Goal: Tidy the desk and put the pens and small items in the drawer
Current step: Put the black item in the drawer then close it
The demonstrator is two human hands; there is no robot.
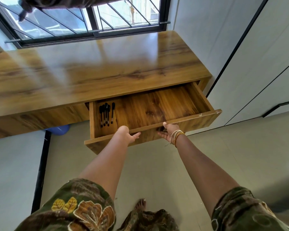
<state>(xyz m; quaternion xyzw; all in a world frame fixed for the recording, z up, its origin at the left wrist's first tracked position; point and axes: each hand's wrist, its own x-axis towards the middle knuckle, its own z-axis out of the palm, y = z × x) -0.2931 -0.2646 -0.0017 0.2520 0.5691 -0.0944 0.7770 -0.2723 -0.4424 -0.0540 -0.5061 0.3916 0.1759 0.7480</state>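
The wooden desk [90, 69] has its top bare, and its drawer [205, 112] is pulled out on the right side. Several black pens [106, 114] lie side by side in the drawer's left end; the rest of the drawer floor is bare wood. My left hand [129, 136] touches the outer face of the drawer front, fingers pointing right. My right hand [168, 132], with bangles at the wrist, lies on the same panel, thumb on its top edge and fingers flat on its face. Neither hand holds a pen.
A barred window [90, 19] runs behind the desk. White wardrobe doors [257, 64] stand close on the right. A blue object [58, 130] sits on the floor under the desk. My bare foot [140, 205] is on the grey floor below the drawer.
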